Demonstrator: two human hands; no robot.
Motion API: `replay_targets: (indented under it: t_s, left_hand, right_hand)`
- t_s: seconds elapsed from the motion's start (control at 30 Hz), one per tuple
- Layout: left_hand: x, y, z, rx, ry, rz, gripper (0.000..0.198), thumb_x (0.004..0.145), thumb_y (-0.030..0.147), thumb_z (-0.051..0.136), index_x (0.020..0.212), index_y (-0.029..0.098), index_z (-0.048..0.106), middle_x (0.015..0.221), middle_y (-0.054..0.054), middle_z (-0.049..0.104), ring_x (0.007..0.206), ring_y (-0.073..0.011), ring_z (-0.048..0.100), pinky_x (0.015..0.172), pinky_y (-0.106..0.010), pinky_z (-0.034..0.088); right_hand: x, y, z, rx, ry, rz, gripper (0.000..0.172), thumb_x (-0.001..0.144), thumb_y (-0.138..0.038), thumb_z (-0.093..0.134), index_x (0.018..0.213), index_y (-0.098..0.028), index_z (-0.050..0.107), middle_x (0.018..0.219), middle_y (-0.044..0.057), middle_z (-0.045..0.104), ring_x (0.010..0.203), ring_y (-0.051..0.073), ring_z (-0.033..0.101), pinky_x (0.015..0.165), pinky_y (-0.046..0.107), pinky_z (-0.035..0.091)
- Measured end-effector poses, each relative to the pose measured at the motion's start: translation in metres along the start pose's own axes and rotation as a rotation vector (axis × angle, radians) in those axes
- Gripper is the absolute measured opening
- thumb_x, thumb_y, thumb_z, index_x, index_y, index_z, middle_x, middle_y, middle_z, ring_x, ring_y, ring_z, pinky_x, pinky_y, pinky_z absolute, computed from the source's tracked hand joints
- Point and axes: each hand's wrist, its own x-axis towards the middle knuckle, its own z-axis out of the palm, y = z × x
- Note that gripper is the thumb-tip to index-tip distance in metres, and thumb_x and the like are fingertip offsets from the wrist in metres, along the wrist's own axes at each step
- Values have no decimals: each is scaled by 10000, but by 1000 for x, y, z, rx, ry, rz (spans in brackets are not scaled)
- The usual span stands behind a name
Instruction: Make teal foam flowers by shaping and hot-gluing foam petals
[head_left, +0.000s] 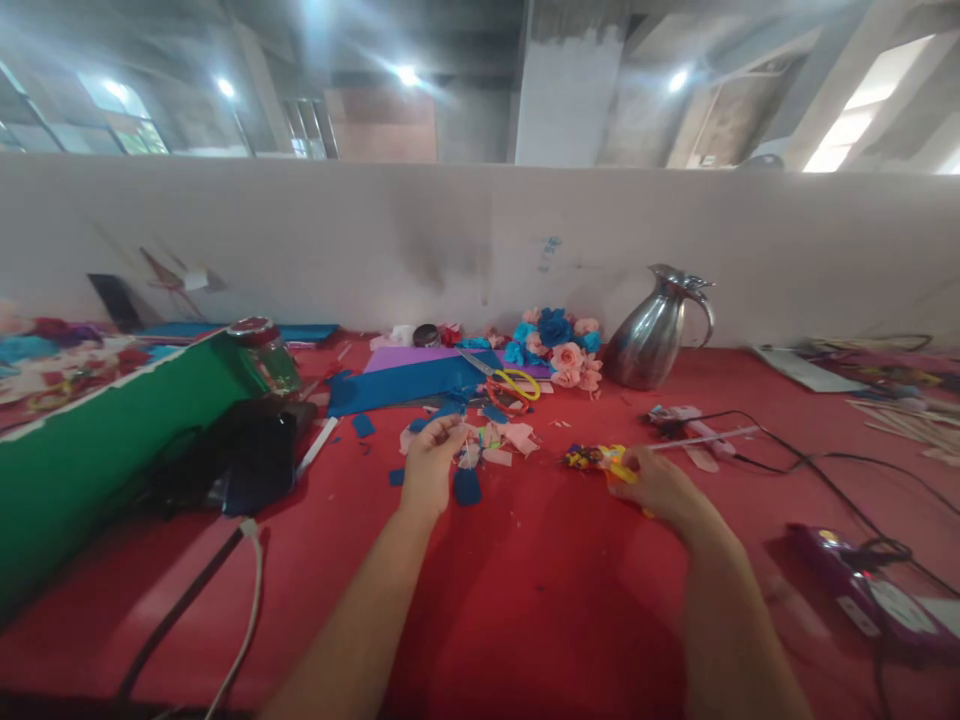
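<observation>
My left hand (433, 462) is closed in a pinch above the paper scraps, holding a thin pale stick or wire with a small blue piece at its top. My right hand (651, 480) has its fingers wrapped round a yellow tool (621, 468), perhaps a glue gun, low over the red table. A dark and yellow bundle (581, 457) lies at the tool's left end. Pink scraps (517, 436) and blue paper petals (466, 487) are scattered beside my left hand. Behind them, yellow-handled scissors (517, 382) rest on blue paper (405, 383).
Paper flowers (562, 345) and a metal jug (651, 330) stand at the back. A green board (127, 440), a glass jar (264, 357) and a dark phone (261, 465) are on the left. Right, cables run to a purple power strip (862, 590) on the red table (555, 620).
</observation>
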Motion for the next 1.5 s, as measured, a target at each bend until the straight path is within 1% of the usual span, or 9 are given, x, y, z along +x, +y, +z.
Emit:
replay_targets:
  t_s: [0.2,0.33,0.43,0.53,0.63,0.73,0.97,1.1,1.5]
  left_hand:
    - [4,2,-3,-6,54,-30,365,518,257,812,839,126,699,709,-37,698,639,-126,616,643,-249,462]
    - [2,5,-2,-46,22,-79,313,502,277,817,752,132,698,661,-31,687,565,-110,589,563,-229,443]
    - [0,7,-1,-61,10,-95,281,520,270,808,735,133,691,638,-21,670,519,-95,560,502,-211,413]
    - [-1,8,1,-112,28,-126,275,507,238,815,711,129,667,629,-13,658,523,-93,559,516,-217,432]
    - [-4,8,4,-193,19,-200,288,497,205,820,711,135,640,624,-1,652,526,-86,559,556,-230,459]
    - [-6,7,6,-234,-17,-242,283,518,190,812,725,146,623,597,25,622,494,-67,528,560,-226,457]
    - [-12,3,10,-128,-112,-182,286,549,248,806,727,140,611,603,24,596,510,-63,517,530,-190,408]
    - [-12,1,10,-108,-69,-191,364,508,236,821,795,141,619,639,3,630,567,-93,565,579,-212,435]
    - [-15,1,13,-68,-151,-124,199,608,231,750,720,145,611,612,1,602,550,-94,534,578,-224,414]
  right_hand:
    - [6,13,1,-100,-83,10,123,654,-220,604,760,-183,555,725,48,644,674,198,609,559,258,341]
    - [12,3,1,-3,-85,0,53,701,-229,532,666,-193,550,712,74,641,727,230,620,579,277,353]
    - [9,-14,-4,280,25,78,27,661,-225,548,669,-201,538,654,51,617,671,218,608,542,273,361]
    - [-2,-33,-10,851,77,57,170,603,-239,595,759,-197,544,679,26,623,600,180,584,495,256,391]
    - [-16,-53,-14,1334,-121,29,247,634,-315,614,839,-181,580,720,44,645,569,163,576,444,247,401]
    - [-25,-72,-11,1497,-204,67,267,709,-400,605,864,-184,580,652,30,636,510,152,557,427,247,404]
    - [-37,-96,4,1405,-91,-127,420,678,-522,700,875,-185,546,618,-9,617,485,118,547,452,215,381]
    - [-41,-101,7,1235,-110,-291,450,710,-578,647,884,-181,530,604,-14,594,477,117,520,464,227,376]
    - [-41,-98,29,843,57,-440,248,875,-437,472,937,-197,473,641,-32,529,543,127,488,528,243,402]
